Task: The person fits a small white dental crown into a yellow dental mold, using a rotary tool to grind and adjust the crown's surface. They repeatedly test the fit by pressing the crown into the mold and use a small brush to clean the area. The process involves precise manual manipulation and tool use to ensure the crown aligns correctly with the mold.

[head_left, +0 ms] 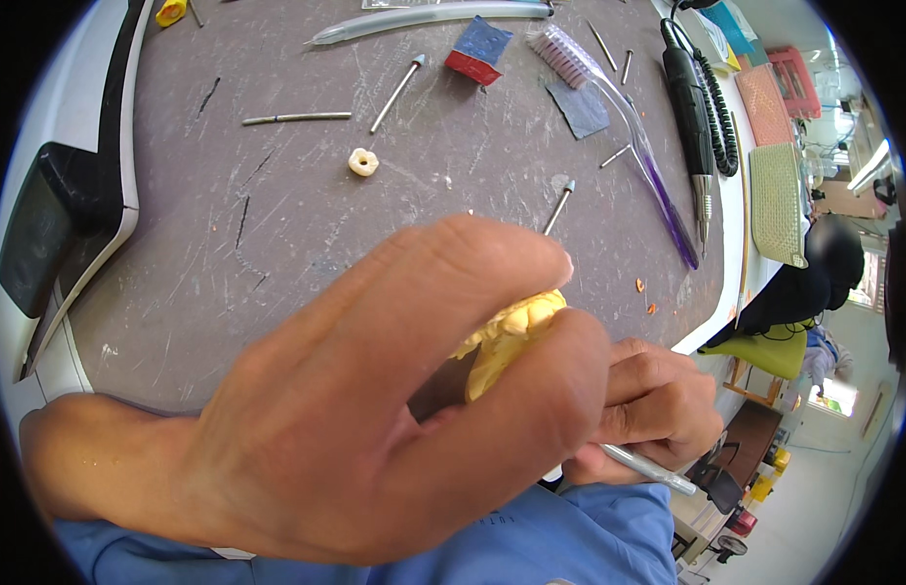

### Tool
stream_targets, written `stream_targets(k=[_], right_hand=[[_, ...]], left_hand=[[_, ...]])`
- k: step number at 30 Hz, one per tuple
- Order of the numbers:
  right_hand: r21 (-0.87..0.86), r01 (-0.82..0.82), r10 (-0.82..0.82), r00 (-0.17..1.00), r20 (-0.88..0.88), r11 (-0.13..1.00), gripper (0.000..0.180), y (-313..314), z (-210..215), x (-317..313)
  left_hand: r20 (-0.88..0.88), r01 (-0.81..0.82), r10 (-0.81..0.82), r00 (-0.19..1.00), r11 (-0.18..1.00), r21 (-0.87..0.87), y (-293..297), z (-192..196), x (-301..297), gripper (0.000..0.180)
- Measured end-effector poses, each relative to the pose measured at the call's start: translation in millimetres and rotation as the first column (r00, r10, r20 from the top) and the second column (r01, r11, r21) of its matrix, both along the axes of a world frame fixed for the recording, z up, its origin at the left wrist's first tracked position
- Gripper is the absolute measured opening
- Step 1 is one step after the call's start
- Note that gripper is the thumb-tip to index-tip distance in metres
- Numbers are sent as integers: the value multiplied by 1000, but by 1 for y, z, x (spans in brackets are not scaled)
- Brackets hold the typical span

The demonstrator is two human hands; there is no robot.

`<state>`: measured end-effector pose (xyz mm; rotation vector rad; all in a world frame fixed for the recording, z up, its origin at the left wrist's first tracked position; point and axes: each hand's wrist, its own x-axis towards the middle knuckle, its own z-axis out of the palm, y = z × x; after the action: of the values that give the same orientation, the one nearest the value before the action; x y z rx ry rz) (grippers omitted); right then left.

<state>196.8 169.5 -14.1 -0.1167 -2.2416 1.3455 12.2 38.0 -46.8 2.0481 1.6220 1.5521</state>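
Left hand [375, 429]: pinching yellow dental cast [512, 336] (six o'clock).
Right hand [653, 409]: curled around slim tool [648, 468].
Progress: handwork apparently midway; burs [560, 205] at twelve o'clock lying unused.

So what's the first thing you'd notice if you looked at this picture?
The big left hand fills the middle, pinching a yellow model of teeth between thumb and fingers. Just behind it at lower right, the right hand grips a thin clear-handled tool. Farther up, the scratched grey table is scattered with metal pins, a small white ring and a clear purple toothbrush.
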Motion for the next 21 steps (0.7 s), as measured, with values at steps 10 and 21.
stream_targets(k=[10, 21], right_hand=[[116, -20, 23, 999, -28, 993, 22, 2, -5, 3], [-29, 12, -13, 1000, -14, 1000, 21, 2, -4, 3]], left_hand=[[-6, 20, -19, 1000, 999, 30, 5, -4, -3, 55], [2, 49, -49, 999, 999, -10, 11, 0, -7, 55]])
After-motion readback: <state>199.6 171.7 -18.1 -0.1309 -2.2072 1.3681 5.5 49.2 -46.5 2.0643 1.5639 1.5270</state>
